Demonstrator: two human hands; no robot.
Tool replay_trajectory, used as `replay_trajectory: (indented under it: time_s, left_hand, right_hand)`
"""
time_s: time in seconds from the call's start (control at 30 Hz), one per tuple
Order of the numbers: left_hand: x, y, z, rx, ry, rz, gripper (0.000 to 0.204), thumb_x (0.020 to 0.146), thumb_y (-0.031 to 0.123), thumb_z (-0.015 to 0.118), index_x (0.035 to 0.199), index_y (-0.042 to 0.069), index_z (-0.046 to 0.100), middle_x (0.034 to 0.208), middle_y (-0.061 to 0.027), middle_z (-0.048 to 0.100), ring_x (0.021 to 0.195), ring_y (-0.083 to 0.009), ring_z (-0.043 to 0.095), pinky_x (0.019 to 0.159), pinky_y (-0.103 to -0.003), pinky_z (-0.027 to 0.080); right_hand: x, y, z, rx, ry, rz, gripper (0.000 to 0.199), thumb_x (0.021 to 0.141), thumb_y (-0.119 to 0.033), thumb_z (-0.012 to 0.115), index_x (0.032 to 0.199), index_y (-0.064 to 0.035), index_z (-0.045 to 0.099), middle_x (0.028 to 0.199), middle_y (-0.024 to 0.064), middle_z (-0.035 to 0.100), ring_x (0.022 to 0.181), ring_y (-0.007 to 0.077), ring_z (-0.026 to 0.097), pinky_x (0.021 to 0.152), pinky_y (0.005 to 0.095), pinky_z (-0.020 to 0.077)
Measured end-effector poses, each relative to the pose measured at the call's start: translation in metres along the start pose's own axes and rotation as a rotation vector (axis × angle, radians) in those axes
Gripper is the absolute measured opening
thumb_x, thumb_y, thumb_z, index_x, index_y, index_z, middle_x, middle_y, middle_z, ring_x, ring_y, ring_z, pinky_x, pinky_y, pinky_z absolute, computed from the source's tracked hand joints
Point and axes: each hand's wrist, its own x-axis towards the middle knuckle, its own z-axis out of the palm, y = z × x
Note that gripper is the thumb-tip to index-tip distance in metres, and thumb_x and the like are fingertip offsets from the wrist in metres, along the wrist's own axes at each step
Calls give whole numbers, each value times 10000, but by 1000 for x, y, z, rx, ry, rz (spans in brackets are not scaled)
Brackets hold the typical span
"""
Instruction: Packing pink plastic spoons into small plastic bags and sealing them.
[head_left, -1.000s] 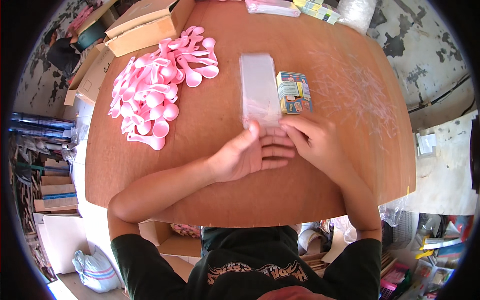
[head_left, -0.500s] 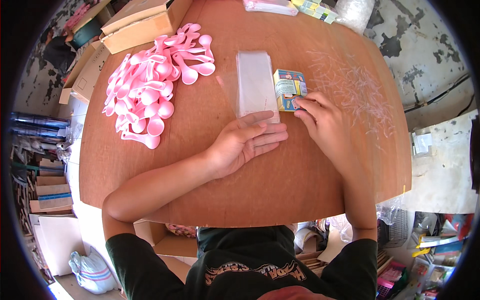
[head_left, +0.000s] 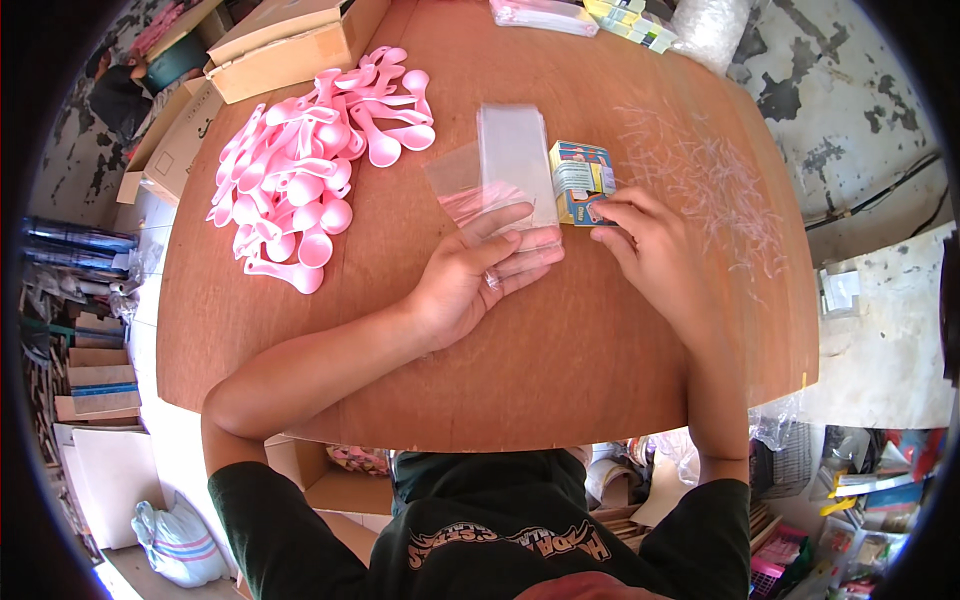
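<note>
My left hand, palm turned up and fingers stretched, has a thin clear plastic bag caught between thumb and fingers. That bag slants up and left, beside a neat stack of clear plastic bags. To the right of this stack sits a small pile of blue and yellow printed cards with a pale band or label across it. The index fingertip of my right hand touches the pile's near right corner. Its thumb stays a little apart, with a gap between the two.
Pink plastic spoons lie heaped on the left of the wooden table. Behind them stands a cardboard box. Thin clear strips are scattered on the right. Packs of cards and a clear plastic roll stand at the far edge.
My left hand has shifted slightly left, and the clear bag in it has swung out to the left of the stack. My right hand has barely moved.
</note>
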Motion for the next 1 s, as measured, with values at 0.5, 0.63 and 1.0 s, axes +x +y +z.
replay_trajectory:
  time_s: [0.5,0.63,1.0]
  left_hand:
    - [1,7,4,27,35,36,427,955,134,449,1349,14,335,1281,-191,514,1164,-282,541,1018,-402,417]
    - [2,7,2,1,52,33,419,948,124,460,1335,12,345,1266,-188,524,1150,-283,550,1012,-403,425]
    - [5,6,-1,-27,55,40,437,948,136,480,1338,7,332,1243,-182,536,1154,-283,543,1007,-396,431]
  right_hand:
    - [1,8,1,-2,5,-35,63,788,-85,664,837,-53,641,805,69,606,725,257,604,606,363,476]
    - [0,1,0,-146,45,-58,68,798,-76,650,862,-73,626,794,65,584,686,253,600,571,359,471]
    - [-8,-29,-27,291,338,240,104,892,-92,606,912,1,649,740,78,660,572,78,592,493,222,451]
